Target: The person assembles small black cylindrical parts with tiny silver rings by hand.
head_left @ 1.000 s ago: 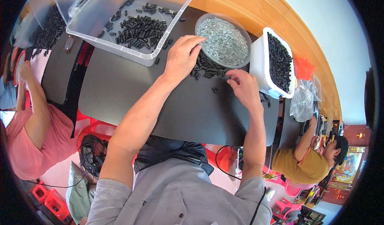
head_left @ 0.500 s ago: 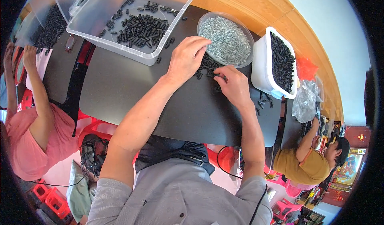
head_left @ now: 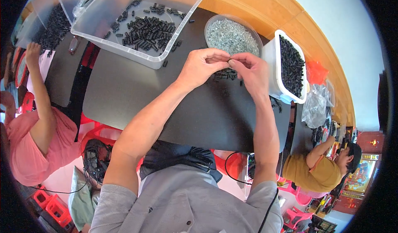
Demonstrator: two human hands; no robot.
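Above the dark table, my left hand (head_left: 204,68) and my right hand (head_left: 252,72) meet fingertip to fingertip, both closed in a pinch. A tiny dark bit shows between the fingertips; the fingers mostly cover it, so its shape is unclear. Just beneath the hands lies a loose pile of small black cylindrical parts (head_left: 226,74), partly hidden by them. Right behind the fingers stands a round clear tub (head_left: 260,47) filled with small shiny, clear-looking pieces (head_left: 232,36).
A large clear bin (head_left: 120,50) with scattered black parts stands far left. At right, a white bin (head_left: 271,73) is heaped with black parts; several loose ones (head_left: 277,105) lie beside it. Co-workers sit left, in pink (head_left: 45,133), and right, in mustard (head_left: 313,173).
My right hand has risen from the black pile and moved up to my left hand. My left hand has shifted right and slightly nearer; the fingertips now meet.
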